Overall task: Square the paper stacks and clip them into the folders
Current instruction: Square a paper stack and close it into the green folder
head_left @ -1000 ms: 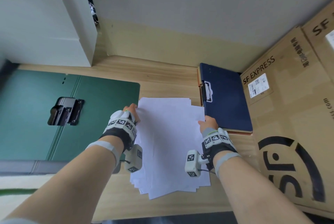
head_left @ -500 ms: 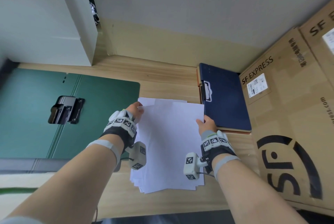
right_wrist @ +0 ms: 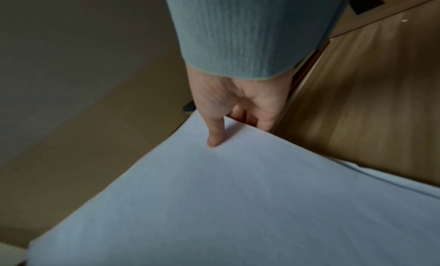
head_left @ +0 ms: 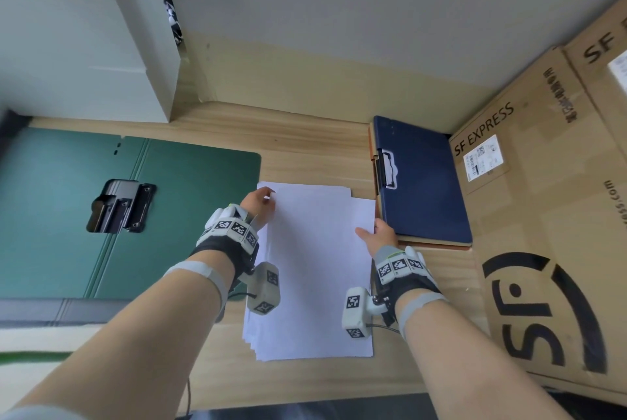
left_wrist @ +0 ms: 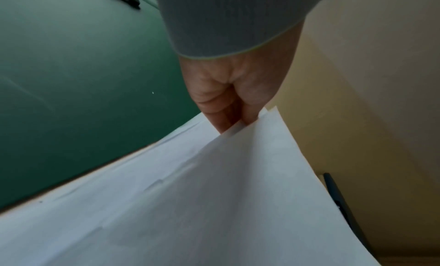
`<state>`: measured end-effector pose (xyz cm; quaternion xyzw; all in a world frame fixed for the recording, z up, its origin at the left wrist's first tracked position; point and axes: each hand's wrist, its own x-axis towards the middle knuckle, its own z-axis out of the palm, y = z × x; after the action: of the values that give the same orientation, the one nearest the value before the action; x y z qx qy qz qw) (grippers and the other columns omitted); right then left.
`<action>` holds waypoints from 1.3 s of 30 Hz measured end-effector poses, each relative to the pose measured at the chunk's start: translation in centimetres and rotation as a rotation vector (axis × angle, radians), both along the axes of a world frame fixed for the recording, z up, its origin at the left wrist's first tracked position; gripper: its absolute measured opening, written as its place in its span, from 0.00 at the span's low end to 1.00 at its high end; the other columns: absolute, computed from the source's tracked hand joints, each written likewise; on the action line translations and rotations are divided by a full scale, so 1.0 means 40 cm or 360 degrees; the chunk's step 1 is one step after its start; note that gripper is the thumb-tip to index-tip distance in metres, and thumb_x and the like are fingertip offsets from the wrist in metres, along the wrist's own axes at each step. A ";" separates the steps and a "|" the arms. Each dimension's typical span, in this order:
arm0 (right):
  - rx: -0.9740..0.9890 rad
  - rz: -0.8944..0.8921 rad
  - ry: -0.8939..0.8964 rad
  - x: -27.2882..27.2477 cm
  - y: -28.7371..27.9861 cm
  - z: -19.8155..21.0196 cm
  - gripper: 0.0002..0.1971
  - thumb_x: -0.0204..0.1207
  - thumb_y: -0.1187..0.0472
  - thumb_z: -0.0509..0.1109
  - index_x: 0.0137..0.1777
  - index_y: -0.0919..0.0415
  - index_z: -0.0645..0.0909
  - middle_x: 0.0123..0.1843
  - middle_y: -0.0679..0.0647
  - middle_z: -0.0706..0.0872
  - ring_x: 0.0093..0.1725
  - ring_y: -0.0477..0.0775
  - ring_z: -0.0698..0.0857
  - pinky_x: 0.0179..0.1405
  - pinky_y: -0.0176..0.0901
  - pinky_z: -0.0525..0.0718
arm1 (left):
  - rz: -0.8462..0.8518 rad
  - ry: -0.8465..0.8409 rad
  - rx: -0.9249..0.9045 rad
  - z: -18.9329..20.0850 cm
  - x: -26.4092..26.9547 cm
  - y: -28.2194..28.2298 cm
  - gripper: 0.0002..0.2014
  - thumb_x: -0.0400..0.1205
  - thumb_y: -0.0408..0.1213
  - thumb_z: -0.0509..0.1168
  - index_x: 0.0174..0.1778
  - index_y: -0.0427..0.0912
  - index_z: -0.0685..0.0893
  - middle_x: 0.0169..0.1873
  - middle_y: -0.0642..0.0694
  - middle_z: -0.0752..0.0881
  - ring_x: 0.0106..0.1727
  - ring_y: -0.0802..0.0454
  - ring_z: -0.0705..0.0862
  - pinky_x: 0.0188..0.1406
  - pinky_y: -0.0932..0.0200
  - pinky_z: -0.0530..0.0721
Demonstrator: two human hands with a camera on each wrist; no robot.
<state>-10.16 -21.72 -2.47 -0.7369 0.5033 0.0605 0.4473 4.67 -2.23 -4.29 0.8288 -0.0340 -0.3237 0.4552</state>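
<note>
Open dark-green folder with metal clip point(head_left: 129, 212): flat on pale wooden counter point(head_left: 305, 148), 9 o'clock of the stack.
Left hand point(head_left: 259, 204): fingers point(left_wrist: 221, 119) pinch the stack's far-left corner.
Loose stack of white paper sheets point(head_left: 315, 270): centre, long axis 12-to-6, edges fanned, unsquared.
Right hand point(head_left: 381, 238): thumb on top, fingers point(right_wrist: 264, 123) curled under the right edge.
Closed navy-blue clipboard folder point(head_left: 424, 182): 2 o'clock, just beside; judged the right hand's nearer target.

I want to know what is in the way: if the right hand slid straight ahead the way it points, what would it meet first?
Probably the closed dark blue clip folder: the right hand, gripping the white paper stack, already sits at that folder's near corner, though whether they touch is unclear.
</note>
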 end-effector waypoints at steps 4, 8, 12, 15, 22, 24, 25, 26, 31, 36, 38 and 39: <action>-0.0005 0.0023 0.0042 0.000 -0.002 -0.016 0.18 0.73 0.63 0.73 0.61 0.70 0.81 0.61 0.65 0.86 0.60 0.66 0.85 0.63 0.53 0.82 | -0.0042 0.0012 0.0090 0.006 0.004 -0.013 0.09 0.84 0.38 0.55 0.42 0.41 0.79 0.37 0.37 0.85 0.34 0.41 0.82 0.47 0.53 0.81; -0.0073 -0.0059 0.0068 0.003 -0.015 -0.004 0.17 0.75 0.65 0.71 0.63 0.71 0.80 0.63 0.64 0.86 0.62 0.65 0.84 0.59 0.45 0.79 | -0.0340 -0.0115 0.0667 0.014 0.010 -0.007 0.15 0.81 0.37 0.59 0.64 0.45 0.77 0.65 0.40 0.77 0.58 0.36 0.84 0.55 0.50 0.83; -0.0122 -0.0078 0.0068 0.007 -0.032 0.003 0.16 0.77 0.67 0.67 0.64 0.71 0.80 0.65 0.64 0.85 0.63 0.65 0.83 0.61 0.46 0.78 | -0.0330 -0.0097 0.0792 0.018 0.017 -0.018 0.28 0.78 0.30 0.64 0.75 0.44 0.68 0.72 0.36 0.70 0.67 0.35 0.78 0.67 0.46 0.79; -0.0102 -0.0090 0.0077 0.008 -0.035 -0.003 0.16 0.78 0.67 0.66 0.65 0.70 0.79 0.66 0.64 0.84 0.64 0.65 0.82 0.62 0.47 0.78 | -0.0293 -0.0048 0.0762 0.023 0.029 -0.022 0.32 0.77 0.27 0.64 0.77 0.44 0.62 0.69 0.34 0.74 0.63 0.34 0.81 0.63 0.43 0.82; -0.0051 -0.0102 0.0116 0.008 -0.032 -0.015 0.17 0.78 0.66 0.65 0.67 0.68 0.77 0.67 0.63 0.83 0.65 0.65 0.81 0.61 0.45 0.77 | -0.0053 -0.0055 0.0399 0.019 0.047 -0.020 0.23 0.78 0.31 0.67 0.70 0.40 0.74 0.59 0.41 0.86 0.60 0.41 0.84 0.59 0.52 0.81; -0.0055 -0.0100 0.0116 0.007 -0.033 -0.016 0.18 0.78 0.66 0.65 0.67 0.68 0.77 0.67 0.63 0.83 0.65 0.65 0.81 0.60 0.45 0.77 | -0.0189 -0.0010 0.0454 0.029 0.047 -0.024 0.19 0.79 0.34 0.67 0.66 0.37 0.79 0.60 0.39 0.86 0.61 0.40 0.84 0.60 0.53 0.80; -0.0053 -0.0106 0.0109 0.006 -0.034 -0.017 0.18 0.78 0.66 0.65 0.67 0.68 0.77 0.67 0.63 0.83 0.65 0.65 0.81 0.59 0.44 0.76 | -0.0254 0.0019 0.0503 0.031 0.046 -0.025 0.17 0.79 0.35 0.67 0.64 0.36 0.80 0.60 0.38 0.86 0.61 0.39 0.84 0.60 0.52 0.80; -0.0050 -0.0114 0.0096 0.006 -0.034 -0.018 0.18 0.78 0.66 0.65 0.68 0.68 0.77 0.67 0.63 0.83 0.65 0.65 0.81 0.58 0.43 0.76 | -0.0296 0.0029 0.0545 0.029 0.046 -0.025 0.16 0.79 0.36 0.67 0.63 0.36 0.81 0.60 0.38 0.86 0.61 0.39 0.84 0.60 0.52 0.80; -0.0054 -0.0158 0.0027 0.004 -0.039 -0.020 0.17 0.78 0.67 0.65 0.66 0.69 0.77 0.65 0.64 0.84 0.63 0.66 0.82 0.59 0.45 0.77 | -0.0340 -0.0018 0.0657 0.038 0.047 -0.021 0.14 0.79 0.36 0.66 0.60 0.38 0.84 0.58 0.38 0.87 0.57 0.40 0.85 0.55 0.54 0.82; -0.0049 -0.0176 -0.0042 0.009 -0.041 -0.025 0.16 0.77 0.68 0.65 0.65 0.70 0.78 0.64 0.65 0.84 0.62 0.66 0.83 0.61 0.47 0.78 | -0.0468 -0.0071 0.0706 0.049 0.058 -0.010 0.11 0.83 0.32 0.58 0.54 0.34 0.84 0.50 0.34 0.85 0.44 0.43 0.76 0.44 0.60 0.70; -0.0050 -0.0176 -0.0050 0.012 -0.036 -0.026 0.16 0.78 0.68 0.65 0.64 0.70 0.79 0.64 0.65 0.84 0.62 0.66 0.83 0.61 0.48 0.78 | -0.0457 -0.0107 0.0739 0.044 0.057 -0.004 0.08 0.84 0.31 0.56 0.44 0.37 0.79 0.46 0.40 0.80 0.49 0.41 0.79 0.44 0.61 0.69; -0.0044 -0.0181 -0.0055 0.013 -0.034 -0.028 0.16 0.78 0.68 0.65 0.65 0.70 0.79 0.64 0.65 0.84 0.62 0.66 0.83 0.61 0.48 0.78 | -0.0441 -0.0123 0.0747 0.043 0.056 -0.002 0.09 0.84 0.31 0.56 0.38 0.40 0.75 0.46 0.41 0.79 0.51 0.42 0.81 0.44 0.61 0.69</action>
<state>-9.63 -23.07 -3.58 -0.7142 0.5372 0.0152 0.4484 6.92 -2.32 -2.56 0.9108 -0.0885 -0.3499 0.2005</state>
